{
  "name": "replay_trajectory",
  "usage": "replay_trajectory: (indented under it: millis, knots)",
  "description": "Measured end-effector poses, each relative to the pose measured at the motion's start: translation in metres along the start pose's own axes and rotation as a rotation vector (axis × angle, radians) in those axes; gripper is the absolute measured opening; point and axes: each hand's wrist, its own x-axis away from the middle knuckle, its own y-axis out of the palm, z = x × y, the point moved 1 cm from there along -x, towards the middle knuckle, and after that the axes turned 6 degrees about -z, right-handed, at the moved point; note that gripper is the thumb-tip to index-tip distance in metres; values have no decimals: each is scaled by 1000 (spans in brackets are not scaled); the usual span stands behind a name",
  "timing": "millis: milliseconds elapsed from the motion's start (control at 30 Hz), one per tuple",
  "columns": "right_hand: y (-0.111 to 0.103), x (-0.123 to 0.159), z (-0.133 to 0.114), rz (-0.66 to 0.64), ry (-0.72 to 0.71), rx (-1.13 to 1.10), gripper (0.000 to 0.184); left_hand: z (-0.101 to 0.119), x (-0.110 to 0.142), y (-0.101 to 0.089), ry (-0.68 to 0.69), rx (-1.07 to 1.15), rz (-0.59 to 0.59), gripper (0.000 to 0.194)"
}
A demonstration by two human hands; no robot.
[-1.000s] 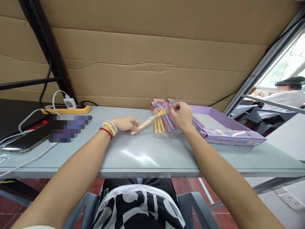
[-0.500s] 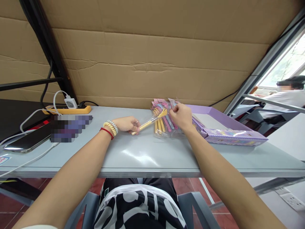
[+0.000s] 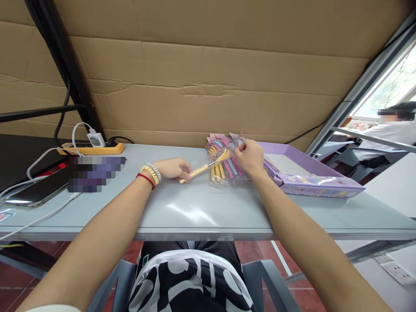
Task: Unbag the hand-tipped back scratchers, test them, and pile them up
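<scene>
My left hand rests on the grey table and pinches the lower end of a yellow pen wrapped in clear plastic, its fan-shaped top pointing up and right. My right hand grips the top edge of a clear bag of yellow, pink and blue pens lying just right of the yellow pen. The yellow pen's top lies over the left side of that bag. Bracelets ring my left wrist.
A purple flat box lies right of the bag. At the far left sit an orange power strip with a white charger, cables and a dark phone. Cardboard walls the back. Another person sits at far right.
My right hand has shifted slightly up and left on the bag's top edge. The yellow pen has tilted a little higher. My left hand stays in place.
</scene>
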Motion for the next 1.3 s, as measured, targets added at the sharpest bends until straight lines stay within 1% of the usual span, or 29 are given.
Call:
replay_trajectory:
  millis: [133,267,367,600,767,967,1133,1300]
  knots:
    - [0,-3,6,11,25,-11,23,1,0,0,-5,-9,3,25]
    - [-1,-6,9,-45,108,-106,20,1,1,0,-9,0,6,28]
    - [-3,-6,10,-66,134,-158,19,3,2,0,-15,12,8,31]
    - [-4,-6,11,-54,166,-269,10,6,5,-1,-12,-40,-1,27]
    - [-5,-9,17,-37,213,-303,10,4,6,-3,-24,-25,-4,26]
    - [-5,-14,25,-56,224,-325,16,3,10,-6,-46,11,6,30]
    - [-4,-16,30,-50,184,-293,14,2,11,-7,-27,41,-37,34]
    - [0,-16,34,-61,183,-338,16,3,10,-6,-31,43,-24,34]
